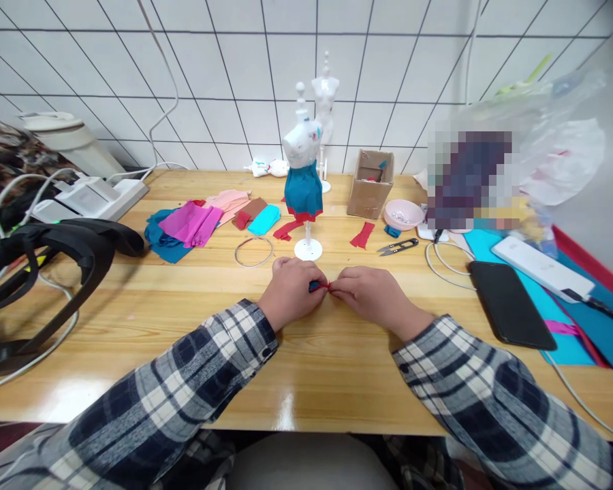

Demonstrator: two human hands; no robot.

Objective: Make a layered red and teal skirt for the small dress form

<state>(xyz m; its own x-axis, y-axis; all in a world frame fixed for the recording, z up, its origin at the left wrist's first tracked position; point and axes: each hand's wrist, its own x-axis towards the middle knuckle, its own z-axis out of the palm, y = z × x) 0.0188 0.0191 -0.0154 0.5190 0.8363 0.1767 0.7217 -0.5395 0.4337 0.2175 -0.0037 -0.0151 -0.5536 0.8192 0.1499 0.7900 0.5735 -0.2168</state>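
Observation:
Both hands meet at the middle of the wooden table, just in front of a small white mannequin (pixel 302 146) dressed in a teal skirt (pixel 304 190) with a red hem. My left hand (pixel 295 289) is closed on a small teal and red fabric piece (pixel 317 286), most of it hidden by the fingers. From the other side, my right hand (pixel 368 292) pinches the red end of the same piece between thumb and fingertips. The mannequin's round white base (pixel 308 250) stands just beyond my left hand.
Fabric scraps (pixel 191 223) and a thin ring (pixel 254 252) lie left. Snips (pixel 399 247), a pink bowl (pixel 403 215) and a cardboard box (pixel 370 184) are behind right. A phone (pixel 511 303) lies right; a black headset (pixel 56 286) is far left.

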